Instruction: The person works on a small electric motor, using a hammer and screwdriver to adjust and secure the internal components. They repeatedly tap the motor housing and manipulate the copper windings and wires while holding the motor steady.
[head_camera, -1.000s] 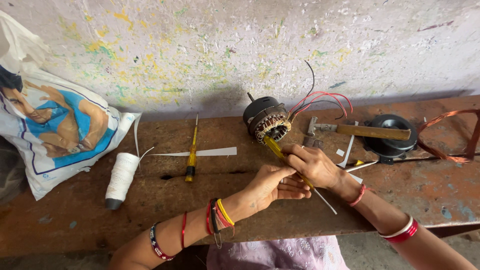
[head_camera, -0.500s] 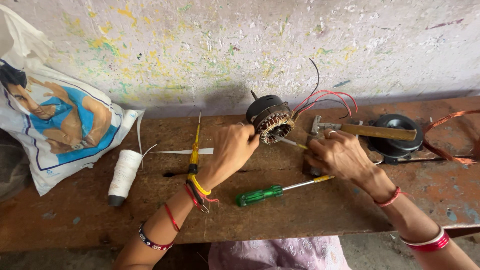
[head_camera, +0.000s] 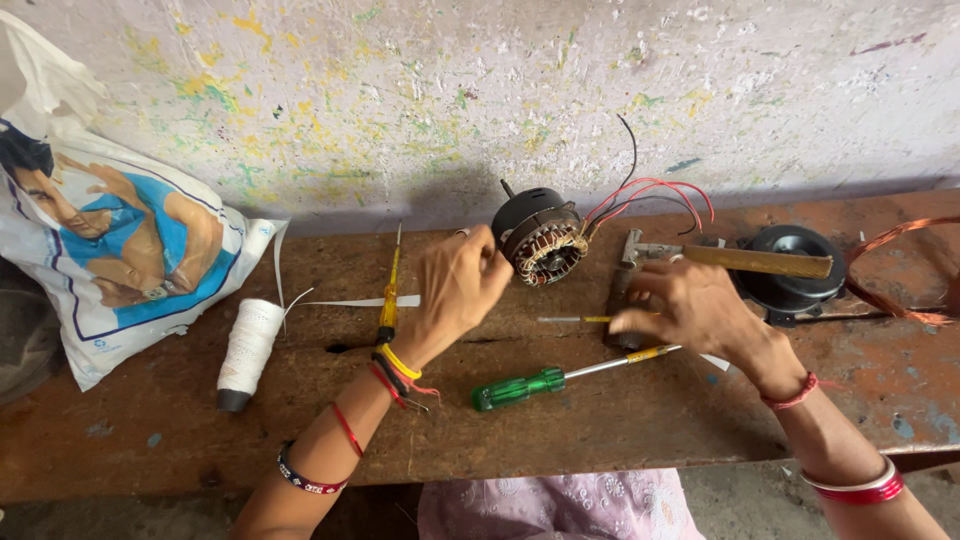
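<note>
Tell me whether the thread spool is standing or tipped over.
Tipped over. The spool lies on its side on the bench, dark end toward the near edge, apart from both hands.

- The bench (head_camera: 620, 420) is rough, worn wood, matt and stained.
- The motor stator (head_camera: 540, 240) shows glossy copper windings in dark metal.
- The green screwdriver (head_camera: 545, 380) has a translucent plastic handle and a shiny metal shaft.
- The hammer (head_camera: 740, 258) has a smooth wooden handle.
- The thread spool (head_camera: 248, 350) is matt white.
- The bag (head_camera: 120, 250) is glossy printed plastic.
- The wall (head_camera: 500, 90) is rough, paint-flecked plaster.
</note>
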